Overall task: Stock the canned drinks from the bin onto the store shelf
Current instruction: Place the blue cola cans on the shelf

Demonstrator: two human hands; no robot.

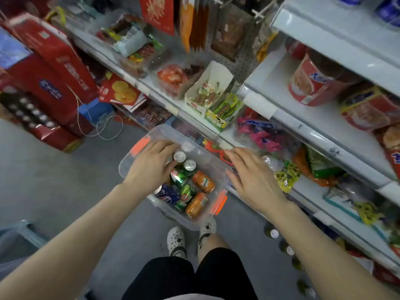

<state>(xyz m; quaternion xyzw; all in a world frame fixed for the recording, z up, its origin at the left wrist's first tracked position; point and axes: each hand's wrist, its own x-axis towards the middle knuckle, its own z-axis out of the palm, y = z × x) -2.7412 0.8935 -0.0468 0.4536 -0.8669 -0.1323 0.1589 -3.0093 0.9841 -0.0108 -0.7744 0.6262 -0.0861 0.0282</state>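
The clear plastic bin (129, 169) sits on the grey floor (54, 180) in front of the person's white clogs (177, 241), its long axis running from near the feet up and left toward the shelf (270, 111), with orange latches (218, 202) at both short ends. Inside, two cans (190, 165) stand upright showing silver tops, while green cans (186, 192), two orange cans (203, 181) and a blue can (167, 193) lie on their sides. The left hand (149, 167) reaches into the bin, fingers curled over the cans; whether it grips one cannot be told. The right hand (253, 180) hovers spread open over the bin's right rim. White shelves hold snack packets (285, 176) and instant noodle tubs (309, 83)
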